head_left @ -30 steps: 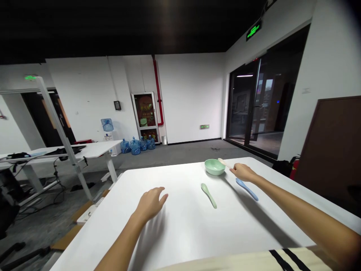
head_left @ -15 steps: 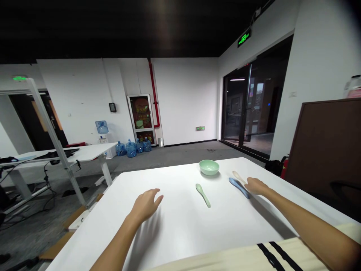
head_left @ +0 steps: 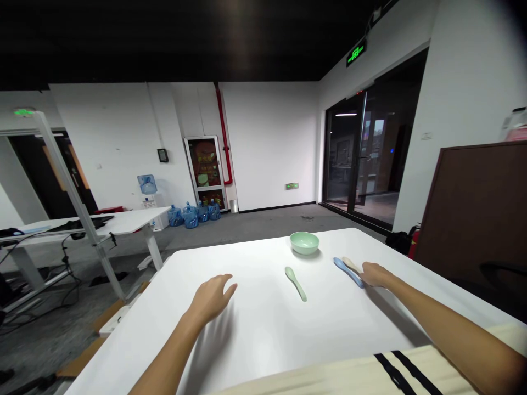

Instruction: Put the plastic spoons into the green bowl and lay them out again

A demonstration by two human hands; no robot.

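Note:
My right hand (head_left: 375, 274) is closed around the handle of a cream spoon (head_left: 351, 264), whose bowl end points away to the far left. Right beside it, on the left, lies a blue spoon (head_left: 348, 272); I cannot tell whether the two touch. A pale green spoon (head_left: 296, 283) rests on the white table (head_left: 263, 334) between my hands. Beyond it stands a green bowl (head_left: 304, 243) near the far edge. Over the left part of the table hovers my left hand (head_left: 213, 296), fingers apart, holding nothing.
A second white desk (head_left: 127, 220) with cables and a metal post is off to the left. Blue water jugs (head_left: 191, 215) stand by the back wall. At the right rises a dark brown panel (head_left: 473, 219). Cardboard lies on the floor left of the table.
The bowl end of the cream spoon, in my right hand, has come down and nearer, closer alongside the blue spoon. My left hand has stayed in place.

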